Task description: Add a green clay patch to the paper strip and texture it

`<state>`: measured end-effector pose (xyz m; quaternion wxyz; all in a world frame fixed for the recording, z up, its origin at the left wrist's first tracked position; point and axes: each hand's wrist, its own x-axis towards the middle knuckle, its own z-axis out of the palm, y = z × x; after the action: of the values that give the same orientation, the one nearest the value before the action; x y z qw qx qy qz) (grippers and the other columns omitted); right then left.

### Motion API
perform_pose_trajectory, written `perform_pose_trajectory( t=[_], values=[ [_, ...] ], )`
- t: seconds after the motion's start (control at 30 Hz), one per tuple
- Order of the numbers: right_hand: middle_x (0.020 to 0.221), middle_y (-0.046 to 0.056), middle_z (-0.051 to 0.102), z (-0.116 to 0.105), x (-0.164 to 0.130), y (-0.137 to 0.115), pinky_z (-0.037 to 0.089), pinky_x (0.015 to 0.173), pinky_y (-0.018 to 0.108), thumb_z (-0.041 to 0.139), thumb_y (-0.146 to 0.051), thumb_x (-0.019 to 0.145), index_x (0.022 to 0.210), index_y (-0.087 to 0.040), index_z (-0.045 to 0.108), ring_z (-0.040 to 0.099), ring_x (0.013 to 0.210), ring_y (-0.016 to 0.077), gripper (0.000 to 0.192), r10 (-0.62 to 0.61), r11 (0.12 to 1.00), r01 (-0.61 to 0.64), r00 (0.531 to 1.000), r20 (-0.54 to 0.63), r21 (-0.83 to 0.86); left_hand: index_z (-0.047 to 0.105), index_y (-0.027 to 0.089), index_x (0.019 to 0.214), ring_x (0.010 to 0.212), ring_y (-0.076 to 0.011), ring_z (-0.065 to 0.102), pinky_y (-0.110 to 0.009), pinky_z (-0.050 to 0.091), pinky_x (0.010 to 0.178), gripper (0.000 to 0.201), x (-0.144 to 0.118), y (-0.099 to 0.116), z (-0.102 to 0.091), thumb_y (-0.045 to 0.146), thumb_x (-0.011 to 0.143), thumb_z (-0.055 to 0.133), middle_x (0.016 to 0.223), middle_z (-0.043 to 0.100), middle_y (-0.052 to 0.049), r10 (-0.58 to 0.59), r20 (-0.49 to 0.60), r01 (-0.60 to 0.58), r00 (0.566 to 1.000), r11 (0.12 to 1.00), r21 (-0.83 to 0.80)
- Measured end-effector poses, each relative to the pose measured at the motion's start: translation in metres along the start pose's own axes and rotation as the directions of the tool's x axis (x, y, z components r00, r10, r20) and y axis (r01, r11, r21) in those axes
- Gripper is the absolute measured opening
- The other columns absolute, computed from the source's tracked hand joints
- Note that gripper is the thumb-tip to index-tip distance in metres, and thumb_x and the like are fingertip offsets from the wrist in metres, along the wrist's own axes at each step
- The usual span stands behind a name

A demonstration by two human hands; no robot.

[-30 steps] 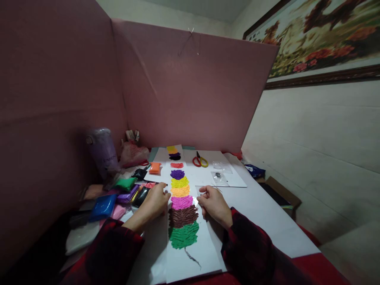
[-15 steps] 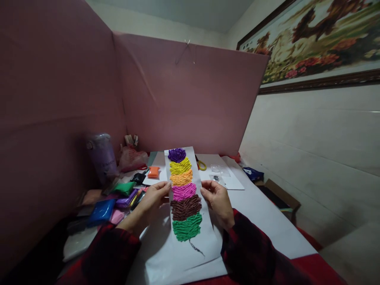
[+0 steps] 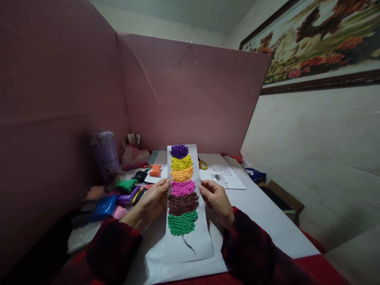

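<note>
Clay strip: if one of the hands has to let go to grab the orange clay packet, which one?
Left, probably. The left hand grips the clay strip on the side where the orange clay packet lies. The right hand would have to cross the strip.

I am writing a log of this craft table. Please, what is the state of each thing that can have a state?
Paper strip: lifted, tilted up, held at both edges; six clay bands on it.
Left hand: closed grip on strip's left edge.
Right hand: closed grip on strip's right edge.
Scissors: lying flat, mostly hidden behind strip.
Purple cup: upright, lid on.
Orange clay packet: lying on white sheet.
Blue clay packet: lying flat in the pile.
</note>
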<state>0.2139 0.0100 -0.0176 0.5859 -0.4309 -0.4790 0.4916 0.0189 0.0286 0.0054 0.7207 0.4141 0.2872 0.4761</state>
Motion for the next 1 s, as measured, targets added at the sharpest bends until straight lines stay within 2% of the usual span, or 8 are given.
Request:
perform_pose_trajectory(
  t=[0.17, 0.4, 0.63, 0.83, 1.0],
  values=[
    [0.06, -0.004, 0.055, -0.0008, 0.0028, 0.0034, 0.026, 0.044, 0.022, 0.076, -0.041, 0.068, 0.084, -0.016, 0.069, 0.037, 0.047, 0.008, 0.031, -0.039, 0.999, 0.038, 0.999, 0.013, 0.034, 0.064, 0.012, 0.102, 0.082, -0.0196, 0.071, -0.032, 0.056, 0.081, 0.02, 0.0, -0.0007, 0.0008, 0.012, 0.092, 0.047, 0.092, 0.074, -0.01, -0.015, 0.009, 0.015, 1.0, 0.999, -0.052],
    [0.077, 0.003, 0.067, -0.0004, 0.0036, 0.0065, 0.041, 0.058, 0.026, 0.077, -0.04, 0.067, 0.086, -0.016, 0.071, 0.054, 0.066, 0.0151, 0.031, -0.072, 0.994, 0.07, 0.997, 0.019, 0.087, 0.065, 0.01, 0.103, 0.075, -0.0202, 0.072, -0.033, 0.057, 0.077, 0.023, 0.0005, -0.0006, -0.0001, 0.008, 0.091, 0.045, 0.089, 0.074, -0.012, -0.016, 0.009, 0.017, 1.0, 0.997, -0.069],
    [0.071, 0.0, 0.064, -0.0019, 0.0036, 0.0071, 0.036, 0.054, 0.025, 0.078, -0.039, 0.067, 0.085, -0.016, 0.071, 0.048, 0.056, 0.0107, 0.03, -0.059, 0.995, 0.057, 0.998, 0.021, 0.087, 0.066, 0.01, 0.101, 0.073, -0.0197, 0.072, -0.031, 0.058, 0.072, 0.024, 0.0001, 0.0, 0.0013, 0.007, 0.092, 0.044, 0.086, 0.074, -0.012, -0.027, 0.008, 0.028, 1.0, 0.997, -0.069],
    [0.069, 0.0, 0.063, -0.0022, 0.0048, 0.0095, 0.034, 0.051, 0.025, 0.08, -0.045, 0.064, 0.084, -0.017, 0.07, 0.049, 0.056, 0.0119, 0.036, -0.044, 0.997, 0.043, 0.999, 0.015, 0.064, 0.066, 0.012, 0.105, 0.091, -0.0193, 0.071, -0.028, 0.056, 0.083, 0.024, -0.0015, 0.0019, 0.003, 0.007, 0.09, 0.048, 0.094, 0.074, -0.01, -0.017, 0.007, 0.018, 1.0, 0.996, -0.088],
    [0.049, -0.007, 0.045, -0.0038, 0.0045, 0.0077, 0.02, 0.041, 0.022, 0.077, -0.049, 0.066, 0.077, -0.016, 0.066, 0.03, 0.042, 0.0064, 0.036, -0.013, 1.0, 0.014, 1.0, -0.019, 0.021, 0.065, 0.012, 0.108, 0.094, -0.0204, 0.07, -0.03, 0.056, 0.085, 0.025, -0.0007, 0.0013, 0.0011, 0.008, 0.09, 0.049, 0.097, 0.074, -0.011, -0.029, 0.008, 0.03, 1.0, 0.995, -0.091]
  ],
)
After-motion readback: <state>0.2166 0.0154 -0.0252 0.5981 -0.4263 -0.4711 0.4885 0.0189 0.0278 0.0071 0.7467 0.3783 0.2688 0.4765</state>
